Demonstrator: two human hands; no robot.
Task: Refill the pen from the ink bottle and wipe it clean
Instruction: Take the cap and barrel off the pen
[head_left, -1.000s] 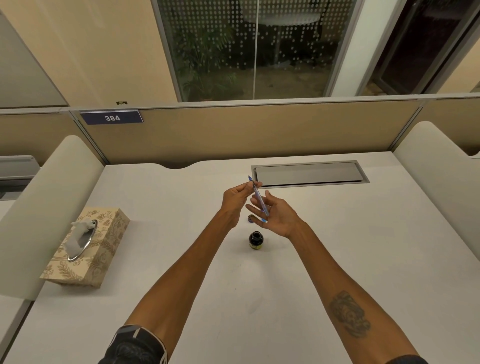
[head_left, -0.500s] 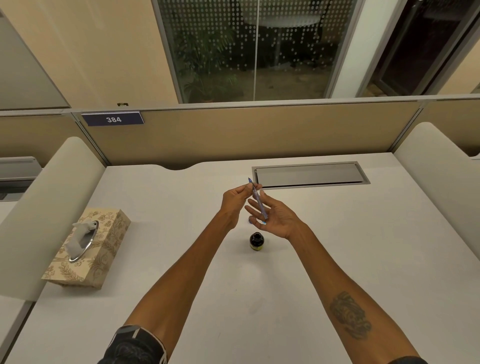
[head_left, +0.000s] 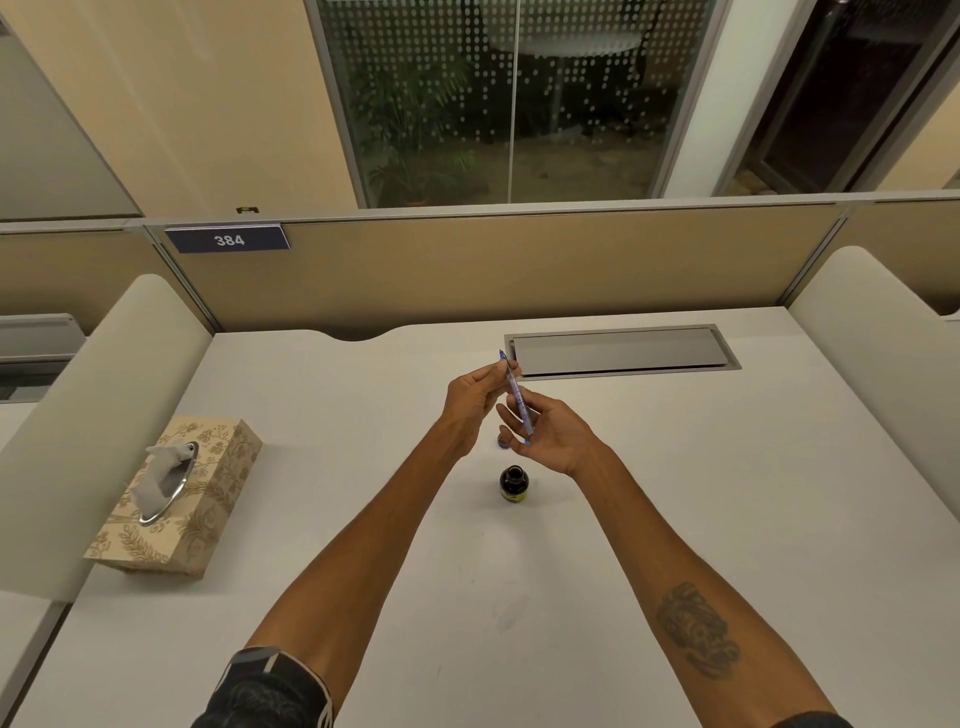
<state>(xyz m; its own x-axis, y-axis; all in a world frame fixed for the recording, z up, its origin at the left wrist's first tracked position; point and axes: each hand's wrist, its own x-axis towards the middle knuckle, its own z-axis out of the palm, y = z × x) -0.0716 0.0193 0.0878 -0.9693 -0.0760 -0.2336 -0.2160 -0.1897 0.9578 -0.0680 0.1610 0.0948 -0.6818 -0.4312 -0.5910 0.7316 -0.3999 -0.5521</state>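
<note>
This is an office: a beige partition panel (head_left: 519, 270) with a number plate (head_left: 228, 240) "384" stands beyond the right hand (head_left: 551, 437), and a metal cable hatch (head_left: 621, 353) sits in the white surface (head_left: 727, 493) just beyond it.

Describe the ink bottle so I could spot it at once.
Start at the white desk and find the pen held up over its middle. Right below it, nearer the person, stands the ink bottle. It is small, round and dark, unlike the big patterned tissue box far to its left.
</note>
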